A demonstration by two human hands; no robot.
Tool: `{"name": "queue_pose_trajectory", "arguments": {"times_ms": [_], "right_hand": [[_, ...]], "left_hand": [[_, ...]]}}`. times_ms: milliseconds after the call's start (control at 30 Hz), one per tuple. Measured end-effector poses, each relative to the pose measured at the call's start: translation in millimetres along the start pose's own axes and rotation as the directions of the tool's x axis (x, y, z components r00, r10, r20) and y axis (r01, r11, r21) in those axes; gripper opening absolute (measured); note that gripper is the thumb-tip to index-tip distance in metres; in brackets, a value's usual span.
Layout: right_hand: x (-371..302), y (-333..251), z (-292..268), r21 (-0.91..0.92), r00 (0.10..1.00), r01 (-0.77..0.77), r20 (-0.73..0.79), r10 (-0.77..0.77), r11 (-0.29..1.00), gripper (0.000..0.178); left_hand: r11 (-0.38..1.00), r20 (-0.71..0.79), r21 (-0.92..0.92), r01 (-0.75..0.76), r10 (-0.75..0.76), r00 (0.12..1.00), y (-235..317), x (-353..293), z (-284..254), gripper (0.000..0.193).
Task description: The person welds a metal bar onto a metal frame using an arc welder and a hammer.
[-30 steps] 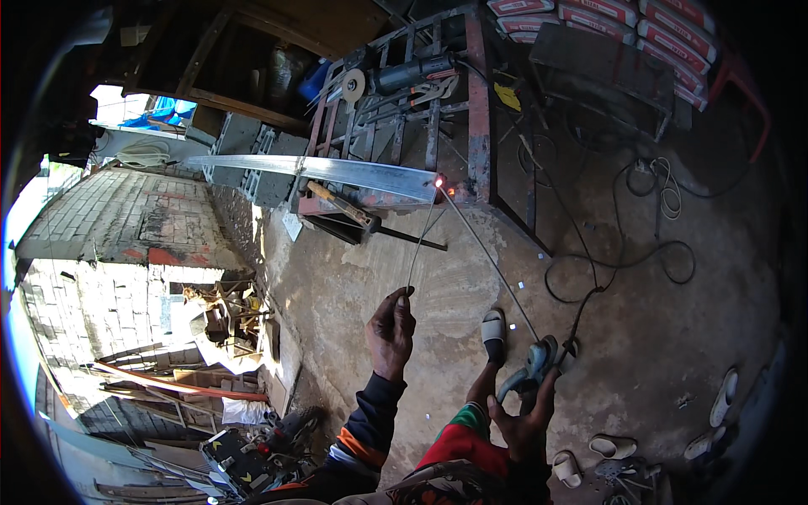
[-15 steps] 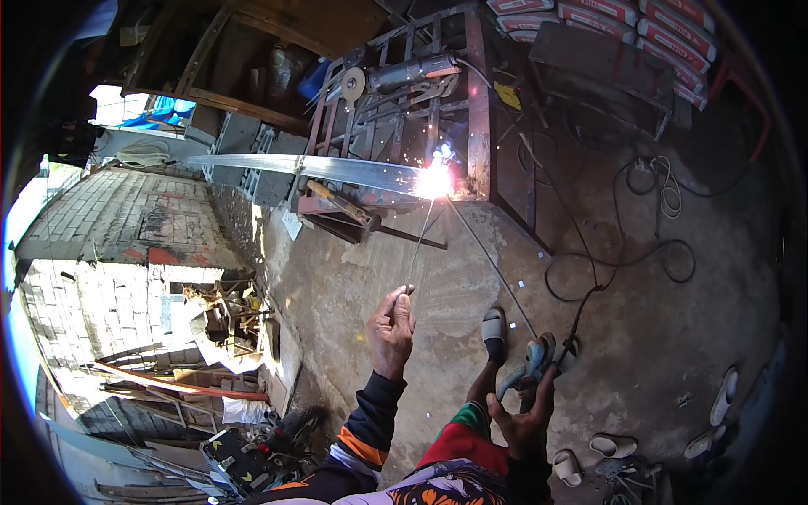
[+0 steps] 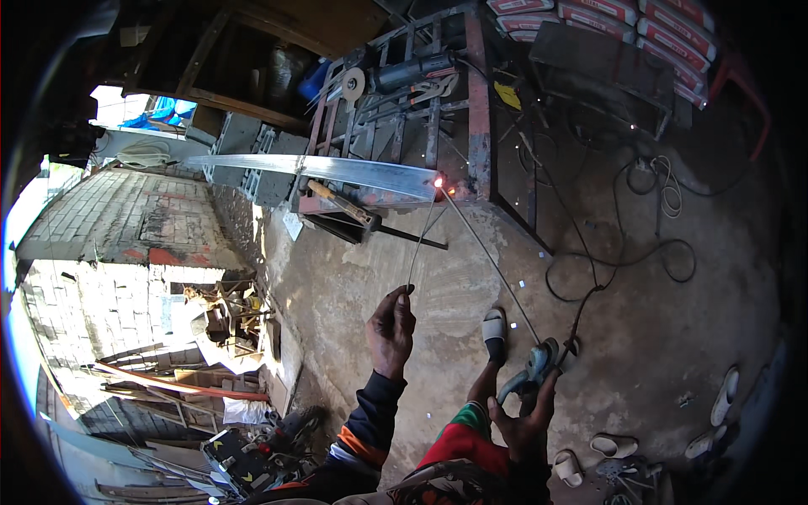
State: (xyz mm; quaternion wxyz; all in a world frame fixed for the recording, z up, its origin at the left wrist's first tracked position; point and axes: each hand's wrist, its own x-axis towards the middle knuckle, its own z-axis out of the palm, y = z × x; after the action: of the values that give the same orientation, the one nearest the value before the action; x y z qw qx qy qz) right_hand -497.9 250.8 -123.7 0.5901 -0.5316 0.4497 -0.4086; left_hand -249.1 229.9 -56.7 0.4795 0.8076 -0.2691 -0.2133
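Note:
My left hand is closed in a pinch on the lower end of a thin metal rod. The rod's far tip reaches the end of a long silvery metal bar. In my right hand is a welding electrode holder, its fingers wrapped round the handle. A straight welding electrode runs from its jaws up to the same spot. There a small red-orange glow shows on the bar's end. The bar lies across the front of a rusty metal frame.
On the frame lie an angle grinder and locking pliers. A wooden-handled hammer rests at its front edge. Black cable loops over the floor to the right. Red-and-white sacks are stacked behind; sandals lie at lower right.
The bright white arc and its spray of sparks have died down to a small red glow. The scene is darker. Both hands have stayed nearly in place.

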Motion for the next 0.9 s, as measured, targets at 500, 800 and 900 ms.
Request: {"name": "queue_pose_trajectory", "arguments": {"times_ms": [500, 800, 900], "right_hand": [[1, -5, -2, -0.150, 0.999, -0.034, 0.010, 0.035, 0.988, 0.114], [2, -7, -1, -0.131, 0.997, -0.075, -0.006, 0.075, 0.989, 0.108], [5, -8, 1, -0.127, 0.998, -0.059, -0.004, 0.059, 0.990, 0.108]], "left_hand": [[1.000, -0.002, -0.017, -0.019, 0.019, 1.000, -4, 1, 0, 0.029], [0.998, 0.031, -0.069, 0.009, -0.007, 0.999, -7, 2, -1, 0.022], [0.997, -0.021, -0.053, -0.056, 0.055, 0.998, -4, 1, 0, 0.024]]}}
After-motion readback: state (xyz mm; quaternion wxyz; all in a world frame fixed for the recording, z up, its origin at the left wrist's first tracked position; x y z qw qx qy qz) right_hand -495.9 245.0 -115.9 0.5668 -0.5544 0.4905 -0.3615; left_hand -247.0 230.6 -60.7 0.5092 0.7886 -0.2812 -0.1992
